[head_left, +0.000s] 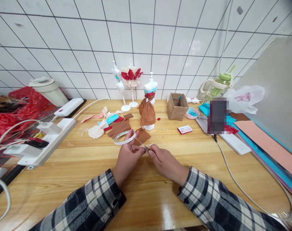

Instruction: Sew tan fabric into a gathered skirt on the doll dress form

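1. White tiles (148, 41) back the wooden tabletop (88, 166).
2. Left hand (128, 156) pinches the strip (139, 142), which runs toward 4 o'clock from the tape (121, 142) at its fingers (130, 132).
3. Right hand (168, 163) pinches a tool (147, 149) pointing to 10 o'clock.
4. At 1 o'clock, the box (176, 113) holds blue; at 2, the bowl (188, 115) holds blue scraps (192, 112).
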